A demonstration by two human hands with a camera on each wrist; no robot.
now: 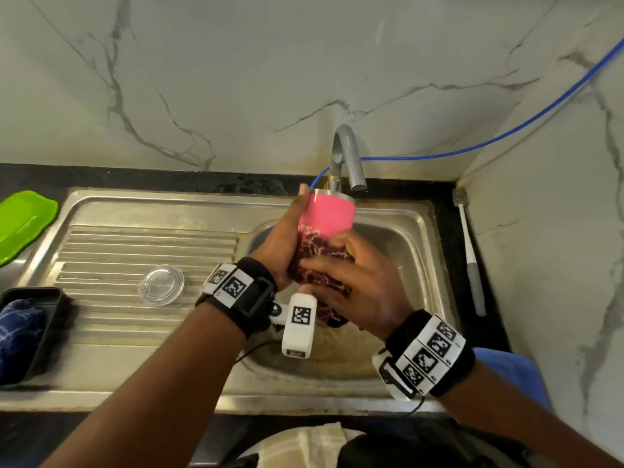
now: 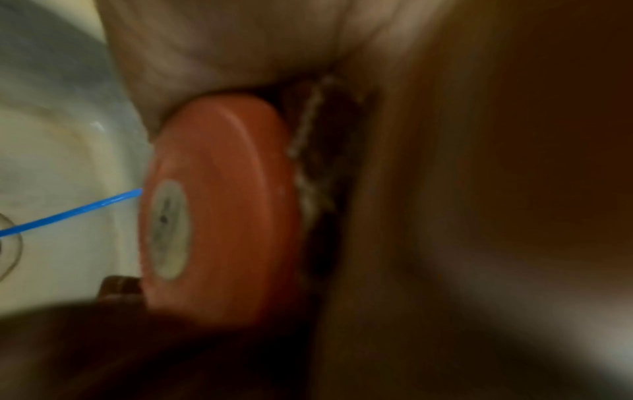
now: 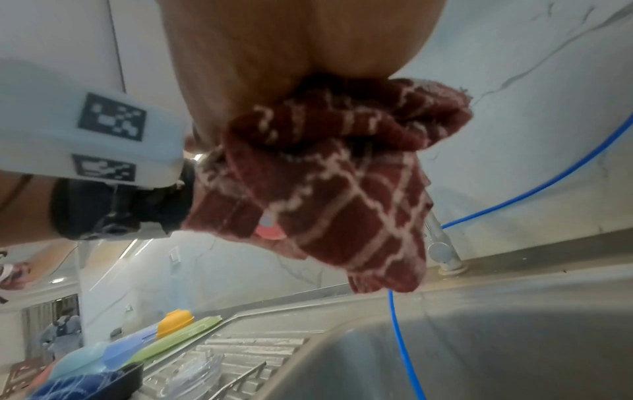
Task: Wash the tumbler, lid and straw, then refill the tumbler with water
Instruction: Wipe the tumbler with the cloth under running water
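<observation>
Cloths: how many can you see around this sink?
2. A maroon checked cloth is wrapped around the pink tumbler's lower part, held by the right hand over the basin. A blue cloth lies in the black tray at the left. Others may be hidden.

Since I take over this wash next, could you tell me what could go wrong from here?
1. The tumbler is held tilted over the sink by the left hand alone while the right hand rubs it with the cloth; wet, it might slip and drop.
2. The lid lies loose on the drainboard close to the left arm and could be knocked.
</observation>
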